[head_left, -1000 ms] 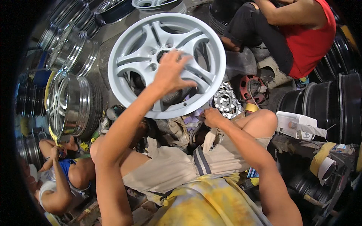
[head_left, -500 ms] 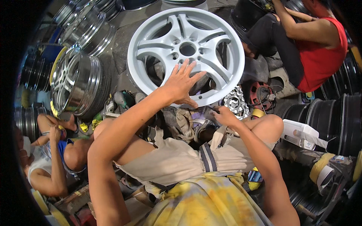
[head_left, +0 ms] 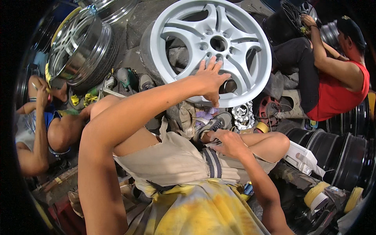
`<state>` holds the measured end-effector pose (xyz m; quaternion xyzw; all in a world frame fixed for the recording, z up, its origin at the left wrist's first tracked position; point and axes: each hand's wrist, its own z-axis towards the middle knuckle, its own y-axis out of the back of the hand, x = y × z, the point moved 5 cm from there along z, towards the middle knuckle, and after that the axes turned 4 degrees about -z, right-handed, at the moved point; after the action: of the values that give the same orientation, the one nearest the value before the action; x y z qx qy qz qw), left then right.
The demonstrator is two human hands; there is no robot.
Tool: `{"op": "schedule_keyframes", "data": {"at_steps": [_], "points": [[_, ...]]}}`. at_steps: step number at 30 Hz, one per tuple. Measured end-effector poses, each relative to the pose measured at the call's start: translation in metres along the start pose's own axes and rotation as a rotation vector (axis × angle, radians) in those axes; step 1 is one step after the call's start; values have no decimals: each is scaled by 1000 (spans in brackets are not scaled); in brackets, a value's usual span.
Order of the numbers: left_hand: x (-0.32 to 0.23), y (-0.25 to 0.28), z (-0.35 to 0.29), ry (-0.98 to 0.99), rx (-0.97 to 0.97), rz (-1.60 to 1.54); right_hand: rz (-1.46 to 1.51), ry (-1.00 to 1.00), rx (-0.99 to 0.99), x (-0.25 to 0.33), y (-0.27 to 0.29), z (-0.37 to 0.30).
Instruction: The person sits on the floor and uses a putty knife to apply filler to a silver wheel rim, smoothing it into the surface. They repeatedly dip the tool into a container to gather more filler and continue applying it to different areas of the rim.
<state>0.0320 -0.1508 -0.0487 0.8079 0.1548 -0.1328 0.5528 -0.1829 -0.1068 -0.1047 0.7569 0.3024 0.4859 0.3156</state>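
A pale grey alloy wheel (head_left: 178, 34) with paired spokes leans in front of me, its hub hole facing up toward me. My left hand (head_left: 212, 81) lies over its lower spokes with the fingers spread and the thumb toward the near rim. My right hand (head_left: 230, 142) is drawn back over my lap, apart from the wheel, its fingers bent together. A thin grey edge shows at those fingertips, too small to name. Beneath the right hand is my shoe (head_left: 220, 122).
A chrome wheel with a tyre (head_left: 74, 47) stands at the left. One person in a red top (head_left: 340, 94) sits at the right, another (head_left: 37, 129) at the left. Dark wheel barrels (head_left: 340, 156), a white plastic container (head_left: 299, 156) and tape rolls (head_left: 316, 199) lie to the right.
My right hand has pulled back from near the wheel's lower rim to over my lap. The left hand remains on the spokes. The whole view has shifted, so the wheel sits further right and higher.
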Motion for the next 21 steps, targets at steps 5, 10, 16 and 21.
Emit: {"op": "schedule_keyframes", "data": {"at_steps": [5, 10, 16, 21], "points": [[-1, 2, 0, 12, 60, 42, -312, 155, -34, 6, -11, 3], [12, 29, -17, 0, 72, 150, -68, -53, -293, 24, 47, 1], [51, 93, -30, 3, -219, 37, 213, -364, -801, 22, 86, 2], [68, 97, -52, 54, -241, -61, 83, -335, -995, 42, 76, 15]]}}
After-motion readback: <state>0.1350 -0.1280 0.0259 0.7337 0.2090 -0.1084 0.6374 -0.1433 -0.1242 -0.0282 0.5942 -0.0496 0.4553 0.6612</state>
